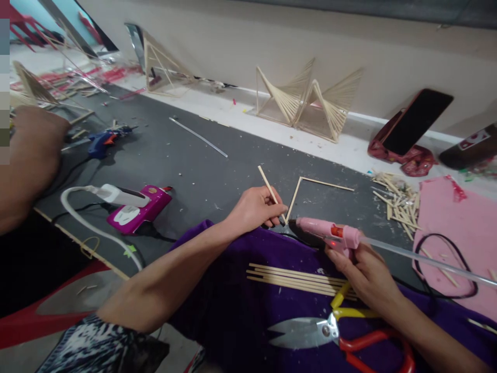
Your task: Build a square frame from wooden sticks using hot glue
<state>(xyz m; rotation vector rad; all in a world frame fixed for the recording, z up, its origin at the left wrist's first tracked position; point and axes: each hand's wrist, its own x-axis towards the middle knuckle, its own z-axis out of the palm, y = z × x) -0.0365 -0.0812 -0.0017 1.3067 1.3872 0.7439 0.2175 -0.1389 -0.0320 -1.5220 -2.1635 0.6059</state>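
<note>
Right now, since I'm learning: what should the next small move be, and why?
Perhaps steady the wooden stick with the left hand: its lower end seems to meet the open stick frame, where the right hand points the pink hot glue gun.

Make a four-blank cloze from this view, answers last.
The right hand holds a ____ glue gun.
The wooden stick in the left hand has its ____ end (upper/lower) nearer that glue gun.
The scissors lie on ____ cloth.
The propped phone stands to the ____ of the bottle.

Missing words: pink; lower; purple; left.
</note>
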